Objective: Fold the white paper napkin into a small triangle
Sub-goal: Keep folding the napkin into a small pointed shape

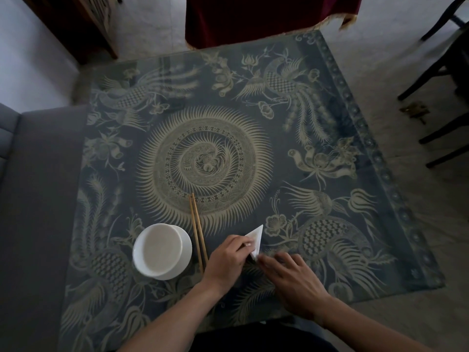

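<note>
The white paper napkin (pixel 256 238) lies on the patterned table near the front edge, folded into a small narrow triangle whose tip points up and to the right. My left hand (pixel 225 259) rests on its left part, fingertips pressing the paper down. My right hand (pixel 291 280) lies just right of and below it, fingers spread flat, with the fingertips touching the napkin's lower corner. Part of the napkin is hidden under my left fingers.
A white bowl on a white saucer (pixel 162 251) stands left of my hands. A pair of wooden chopsticks (pixel 198 231) lies between bowl and napkin. The table (pixel 317 123) has a blue and cream patterned top. A grey sofa (pixel 38 199) is left; dark chair legs (pixel 436 85) are right.
</note>
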The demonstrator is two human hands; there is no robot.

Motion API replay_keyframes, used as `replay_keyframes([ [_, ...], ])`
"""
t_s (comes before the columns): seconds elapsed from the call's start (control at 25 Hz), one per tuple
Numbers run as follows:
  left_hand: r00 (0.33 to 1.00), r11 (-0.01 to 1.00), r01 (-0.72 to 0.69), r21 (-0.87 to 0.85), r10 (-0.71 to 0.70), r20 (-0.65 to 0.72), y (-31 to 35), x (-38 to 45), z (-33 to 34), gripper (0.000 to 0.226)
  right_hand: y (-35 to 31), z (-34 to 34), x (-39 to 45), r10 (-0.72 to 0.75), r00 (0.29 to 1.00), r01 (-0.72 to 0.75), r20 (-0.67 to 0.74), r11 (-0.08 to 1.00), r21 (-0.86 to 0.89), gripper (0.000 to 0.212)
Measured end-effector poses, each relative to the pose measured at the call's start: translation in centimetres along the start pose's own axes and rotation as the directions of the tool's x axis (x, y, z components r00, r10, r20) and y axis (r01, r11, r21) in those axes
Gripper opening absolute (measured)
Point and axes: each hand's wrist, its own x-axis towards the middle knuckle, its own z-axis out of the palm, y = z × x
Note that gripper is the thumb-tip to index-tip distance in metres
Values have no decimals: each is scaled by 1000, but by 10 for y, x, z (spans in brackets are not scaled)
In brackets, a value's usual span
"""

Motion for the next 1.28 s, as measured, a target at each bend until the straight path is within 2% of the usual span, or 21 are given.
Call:
replay_keyframes([
  [0.24,999,999,-43,18,44,-28,1,5,-1,13,2,-2,-2,-22,1000,22,11,999,-37,63],
  [0.52,995,992,-100,82,99,13,-4,-6,3,8,2,-1,-4,-5,1000,5,20,1000,-7,62],
  [0.76,983,960,-184,209,182,30,-10,-9,6,12,3,-3,2,17,1000,-18,26,999,39,58],
  [0.88,974,949,-227,218,219,61,-13,-14,5,21,12,-8,9,109,992,-100,-71,987,127,49],
  [0.96,972,947,-232,222,219,82,-12,-19,4,29,14,-10,20,158,982,-144,-103,981,130,51],
  [1.12,967,950,-236,206,209,144,-10,-25,0,42,13,-9,40,103,993,-102,52,994,-33,64],
  [1.28,956,955,-219,200,169,238,-11,-30,-2,53,16,0,41,164,974,-150,159,984,-96,65],
])
